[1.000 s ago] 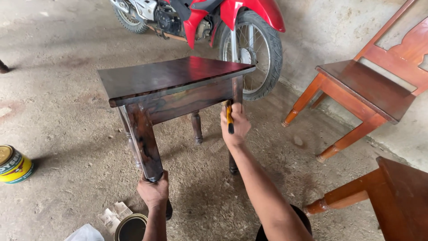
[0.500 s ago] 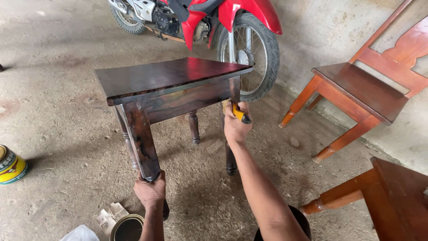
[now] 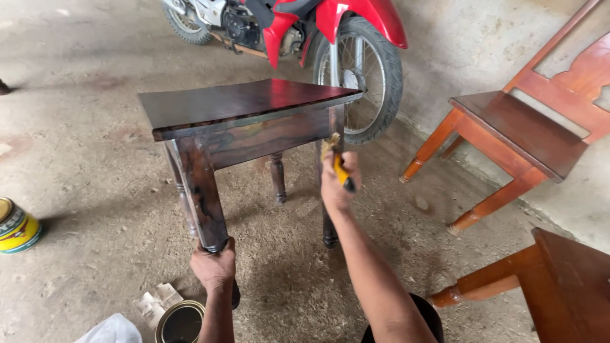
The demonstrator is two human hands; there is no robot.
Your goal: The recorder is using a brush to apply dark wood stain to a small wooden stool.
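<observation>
Item: small dark-stained wooden table (image 3: 248,108), standing on the concrete floor (image 3: 82,159). Left hand (image 3: 213,267): fingers wrapped round the near front leg, steadying. Right hand (image 3: 337,184): fingers closed on a yellow-handled paintbrush (image 3: 337,162), bristles at the far front leg. Advice: long, even strokes along the grain; keep the table steady.

One table (image 3: 248,105), two chairs (image 3: 521,127), two cans (image 3: 18,227), one motorbike (image 3: 305,25).

Furniture-finishing workshop: stained table (image 3: 248,105), varnish can (image 3: 18,227)
</observation>
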